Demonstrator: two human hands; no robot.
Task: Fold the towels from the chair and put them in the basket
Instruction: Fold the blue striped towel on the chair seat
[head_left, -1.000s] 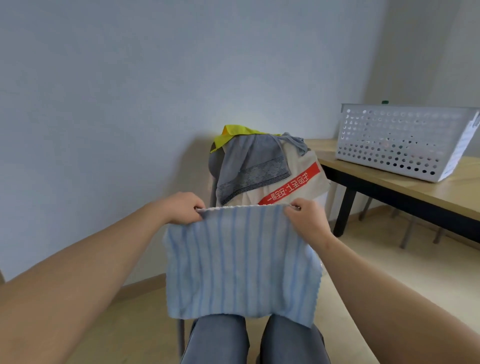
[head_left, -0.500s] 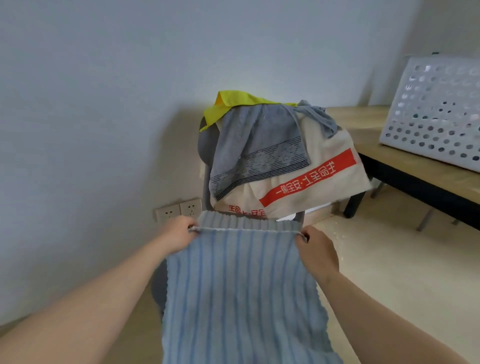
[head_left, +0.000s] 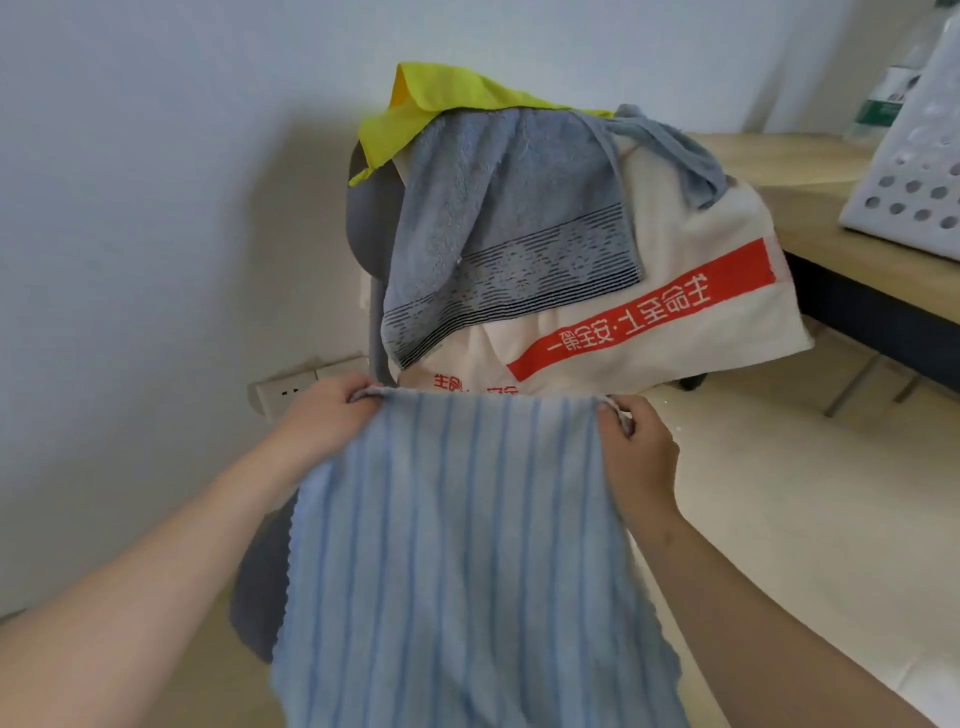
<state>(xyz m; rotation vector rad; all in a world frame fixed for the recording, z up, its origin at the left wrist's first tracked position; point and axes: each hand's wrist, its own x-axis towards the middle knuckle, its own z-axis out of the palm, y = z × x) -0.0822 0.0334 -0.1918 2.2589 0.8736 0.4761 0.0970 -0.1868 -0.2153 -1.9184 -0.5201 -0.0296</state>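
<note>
**A:** Where is the striped towel (head_left: 467, 545)?

**B:** In front of the chair (head_left: 371, 234), its top edge pulled straight between the two hands. The rest runs down towards the bottom of the view and hides most of the seat. I cannot tell whether it rests on the seat.

**A:** And the fingers?

**B:** The left hand (head_left: 322, 421) has its fingers (head_left: 358, 397) curled over the top left corner, pinching it. The right hand (head_left: 641, 457) pinches the top right corner, its fingers (head_left: 610, 418) bent round a small bunch of cloth that pokes out beside them. So both corners sit right at the fingertips, and the body of the towel lies below the hands.

**A:** What about the basket?

**B:** The basket (head_left: 914, 171) is white with round holes. It stands on the table (head_left: 831, 218) at the right edge, well apart from the striped towel. Only part of one wall shows, so I cannot tell what is in it.

**A:** What is on the chair?

**B:** Three more, over the backrest. A yellow towel (head_left: 441, 98) lies on top. A grey towel (head_left: 498, 223) with a dark patterned band hangs down the front. It partly covers a cream towel (head_left: 701, 291) that has a red band and hangs out to the right. The cream towel's lower edge is just behind the striped towel's top edge.

**A:** Anything else nearby?

**B:** A socket (head_left: 291, 389) is low on the wall, just left of the left hand. A pale floor (head_left: 779, 493) lies under the table.
</note>
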